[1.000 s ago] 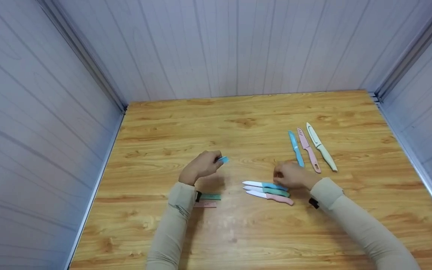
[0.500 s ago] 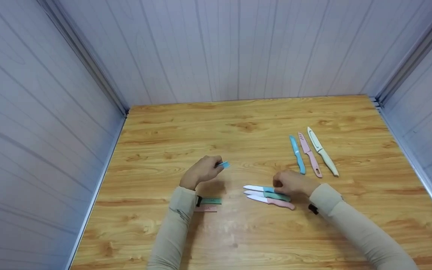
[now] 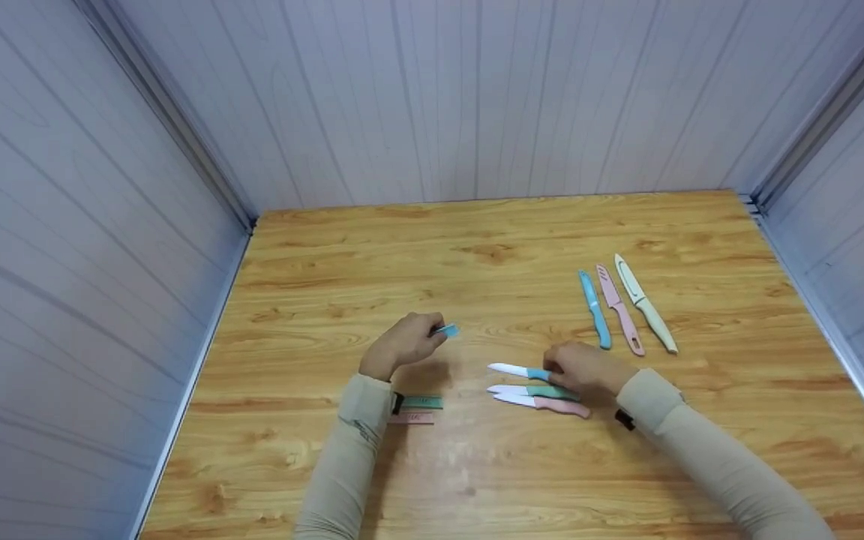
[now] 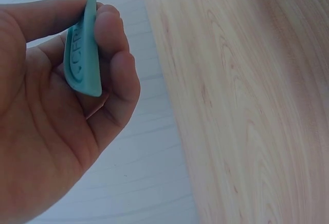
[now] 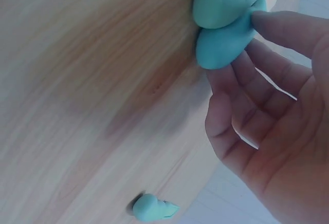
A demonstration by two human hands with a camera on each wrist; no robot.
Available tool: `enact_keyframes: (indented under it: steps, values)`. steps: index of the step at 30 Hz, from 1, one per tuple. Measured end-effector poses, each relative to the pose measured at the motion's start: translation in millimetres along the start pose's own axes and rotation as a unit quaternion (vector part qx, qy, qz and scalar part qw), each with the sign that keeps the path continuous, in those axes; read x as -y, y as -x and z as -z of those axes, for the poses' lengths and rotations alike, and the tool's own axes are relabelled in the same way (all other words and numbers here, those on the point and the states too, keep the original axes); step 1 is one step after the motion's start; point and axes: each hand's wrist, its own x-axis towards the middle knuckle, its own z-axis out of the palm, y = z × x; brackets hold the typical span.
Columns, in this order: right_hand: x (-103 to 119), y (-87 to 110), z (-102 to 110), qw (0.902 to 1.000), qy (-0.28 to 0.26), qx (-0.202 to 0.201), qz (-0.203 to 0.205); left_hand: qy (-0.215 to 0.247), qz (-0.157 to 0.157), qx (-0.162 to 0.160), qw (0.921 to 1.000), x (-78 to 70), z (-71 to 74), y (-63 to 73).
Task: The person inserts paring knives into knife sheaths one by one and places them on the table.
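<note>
My left hand (image 3: 406, 343) pinches a light-blue knife sheath (image 4: 85, 49) above the table; raised lettering shows on it in the left wrist view. In the head view my right hand (image 3: 589, 366) grips the handle of a blue-handled knife (image 3: 538, 373), its white blade pointing left. Just below it lie a green-handled knife (image 3: 548, 391) and a pink-handled knife (image 3: 563, 406), blades also to the left. The right wrist view shows thumb and fingers on the blue handle (image 5: 223, 47), beside the green handle (image 5: 221, 3). My right hand hides part of the blue handle.
Three sheathed knives, blue (image 3: 595, 309), pink (image 3: 619, 309) and cream (image 3: 645, 303), lie at the right. By the left sleeve a green sheath (image 3: 424, 403) and a pink sheath (image 3: 415, 418) rest on the wooden table (image 3: 372, 262). Panel walls stand behind and at both sides.
My right hand has taken hold of the blue-handled knife and moved it slightly up in the head view, opening a gap from the green-handled one. The left hand keeps its sheath in place.
</note>
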Motion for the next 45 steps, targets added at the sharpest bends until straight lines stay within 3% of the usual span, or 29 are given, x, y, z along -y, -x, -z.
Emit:
enact_keyframes:
  steps: [8,18,31,45]
  values:
    - [-2,1.7,-6,0.9995,0.006,-0.025,0.021,0.007,0.002,0.011,0.9999,-0.6,-3.5,0.7]
    - [2,-3.7,-7,0.9992,-0.022,-0.025,-0.021,-0.005,-0.002,0.004,1.0000,-0.7,-5.5,-0.9]
    - [-1,-11.5,11,0.9886,-0.093,-0.094,-0.073,0.010,-0.028,-0.003,0.9996,-2.4,-8.0,-3.8]
    - [12,-8.2,39,0.9783,-0.099,-0.181,-0.016,0.039,-0.032,-0.006,0.9987,-8.5,-12.9,-8.7]
